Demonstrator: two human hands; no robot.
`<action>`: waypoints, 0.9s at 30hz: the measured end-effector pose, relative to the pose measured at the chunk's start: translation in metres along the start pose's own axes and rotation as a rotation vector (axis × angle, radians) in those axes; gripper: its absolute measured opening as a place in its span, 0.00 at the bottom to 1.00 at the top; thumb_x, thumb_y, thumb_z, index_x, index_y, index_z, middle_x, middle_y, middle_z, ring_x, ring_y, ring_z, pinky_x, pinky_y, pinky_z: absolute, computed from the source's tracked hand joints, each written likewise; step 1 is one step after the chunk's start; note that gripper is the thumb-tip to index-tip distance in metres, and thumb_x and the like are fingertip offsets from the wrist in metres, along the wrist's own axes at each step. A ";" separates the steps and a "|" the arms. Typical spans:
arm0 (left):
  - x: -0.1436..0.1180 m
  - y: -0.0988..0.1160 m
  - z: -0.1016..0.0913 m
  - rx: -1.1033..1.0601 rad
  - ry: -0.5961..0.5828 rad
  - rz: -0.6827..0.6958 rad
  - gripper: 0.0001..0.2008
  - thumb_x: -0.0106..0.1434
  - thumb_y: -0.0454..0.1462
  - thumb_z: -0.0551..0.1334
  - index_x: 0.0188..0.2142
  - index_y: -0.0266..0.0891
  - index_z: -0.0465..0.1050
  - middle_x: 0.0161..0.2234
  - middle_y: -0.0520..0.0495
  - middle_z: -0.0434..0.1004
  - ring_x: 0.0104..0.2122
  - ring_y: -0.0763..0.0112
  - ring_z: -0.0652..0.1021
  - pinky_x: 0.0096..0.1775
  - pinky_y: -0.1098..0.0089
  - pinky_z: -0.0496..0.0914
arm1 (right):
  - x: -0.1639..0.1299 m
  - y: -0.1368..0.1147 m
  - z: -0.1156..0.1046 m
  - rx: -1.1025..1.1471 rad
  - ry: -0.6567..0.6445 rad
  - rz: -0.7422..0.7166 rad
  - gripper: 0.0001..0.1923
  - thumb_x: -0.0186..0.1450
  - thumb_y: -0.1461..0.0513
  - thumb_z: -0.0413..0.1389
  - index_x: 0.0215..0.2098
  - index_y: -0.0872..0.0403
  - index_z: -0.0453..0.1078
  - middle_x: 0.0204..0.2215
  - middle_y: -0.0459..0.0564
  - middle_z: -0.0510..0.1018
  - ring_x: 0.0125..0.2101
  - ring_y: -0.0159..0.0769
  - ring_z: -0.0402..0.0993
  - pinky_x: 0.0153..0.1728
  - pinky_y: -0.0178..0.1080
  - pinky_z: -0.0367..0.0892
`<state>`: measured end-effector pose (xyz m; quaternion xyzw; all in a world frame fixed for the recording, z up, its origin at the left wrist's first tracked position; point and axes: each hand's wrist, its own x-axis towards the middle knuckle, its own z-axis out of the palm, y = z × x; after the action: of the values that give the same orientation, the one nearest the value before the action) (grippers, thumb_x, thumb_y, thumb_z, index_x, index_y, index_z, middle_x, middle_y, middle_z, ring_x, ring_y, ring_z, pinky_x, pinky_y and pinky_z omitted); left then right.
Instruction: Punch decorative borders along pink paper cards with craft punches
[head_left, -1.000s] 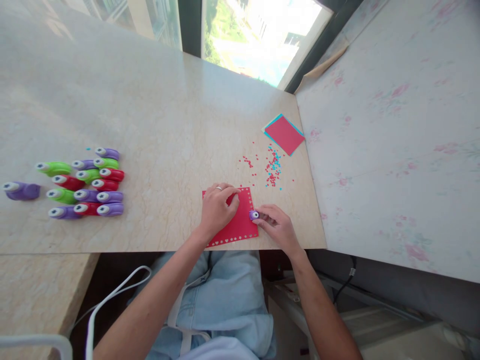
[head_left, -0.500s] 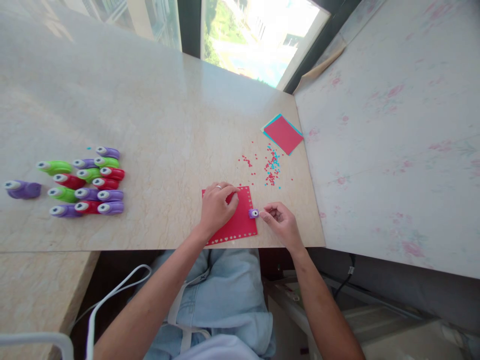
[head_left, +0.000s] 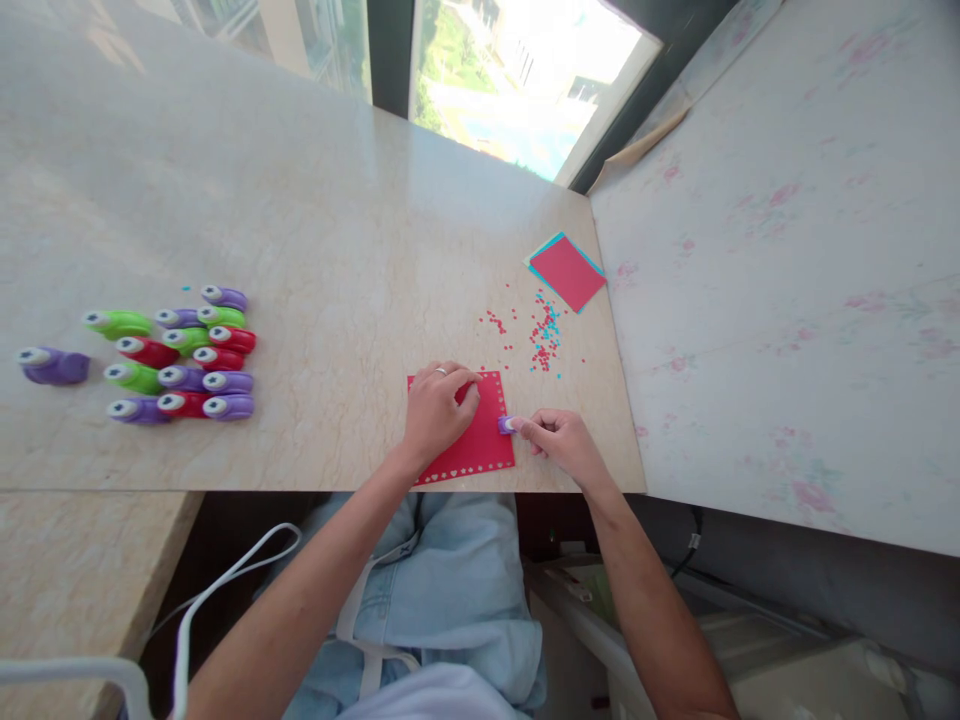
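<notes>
A red sheet of paper (head_left: pixel 485 440) lies at the table's front edge, small shapes, some of them hearts, cut along its visible borders. My left hand (head_left: pixel 441 408) rests on it with bent fingers, holding it down and hiding much of its left and upper part. At the sheet's right edge sits a small purple craft punch (head_left: pixel 503 425) with a white button. The thumb of my right hand (head_left: pixel 556 440) lies over that button, its other fingers curled beneath. Where the punch meets the paper is too small to make out.
Several purple, green and red craft punches (head_left: pixel 180 378) stand in rows at the left. Red and blue paper bits (head_left: pixel 545 335) are scattered beyond my right hand. Coloured sheets (head_left: pixel 568 272) are stacked near the flowered wall panel (head_left: pixel 780 280) at right. A window (head_left: pixel 517 80) is behind.
My right thumb has moved left onto the punch's button, which it was beside before. My left hand keeps its place on the red paper. The view has shifted slightly.
</notes>
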<state>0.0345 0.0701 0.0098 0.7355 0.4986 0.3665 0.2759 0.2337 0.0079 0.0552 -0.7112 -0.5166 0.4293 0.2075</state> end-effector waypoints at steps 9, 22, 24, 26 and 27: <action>0.000 0.000 0.001 0.003 0.001 0.004 0.08 0.63 0.33 0.59 0.36 0.41 0.78 0.38 0.47 0.81 0.40 0.62 0.76 0.46 0.60 0.67 | 0.011 -0.001 -0.009 -0.032 -0.112 0.053 0.25 0.58 0.43 0.61 0.21 0.55 0.70 0.13 0.43 0.68 0.16 0.27 0.61 0.18 0.31 0.52; 0.000 0.001 0.000 -0.001 -0.003 -0.005 0.08 0.62 0.33 0.59 0.36 0.41 0.78 0.38 0.47 0.81 0.40 0.61 0.77 0.46 0.60 0.67 | 0.013 0.004 -0.011 0.165 -0.180 0.175 0.26 0.54 0.41 0.64 0.20 0.54 0.66 0.11 0.40 0.64 0.12 0.23 0.55 0.13 0.30 0.48; 0.000 0.001 0.000 0.003 -0.008 -0.007 0.08 0.62 0.33 0.60 0.36 0.41 0.78 0.39 0.47 0.81 0.40 0.61 0.77 0.46 0.60 0.67 | 0.013 0.006 -0.012 0.184 -0.182 0.189 0.27 0.54 0.41 0.63 0.19 0.54 0.65 0.10 0.39 0.62 0.11 0.23 0.53 0.13 0.29 0.46; 0.000 0.001 0.000 0.006 -0.013 -0.008 0.08 0.62 0.33 0.60 0.36 0.41 0.78 0.39 0.47 0.81 0.40 0.61 0.77 0.46 0.59 0.67 | 0.013 0.007 -0.012 0.194 -0.186 0.195 0.28 0.54 0.40 0.63 0.19 0.54 0.65 0.09 0.38 0.61 0.11 0.22 0.52 0.12 0.30 0.45; 0.000 0.001 0.000 0.007 -0.015 -0.009 0.08 0.62 0.33 0.60 0.37 0.42 0.78 0.39 0.47 0.81 0.40 0.61 0.76 0.46 0.59 0.67 | 0.012 0.006 -0.012 0.195 -0.186 0.197 0.28 0.54 0.40 0.63 0.19 0.54 0.64 0.09 0.38 0.61 0.11 0.22 0.52 0.12 0.30 0.44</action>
<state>0.0350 0.0699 0.0102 0.7368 0.5011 0.3582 0.2788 0.2484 0.0187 0.0521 -0.6920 -0.4173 0.5597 0.1836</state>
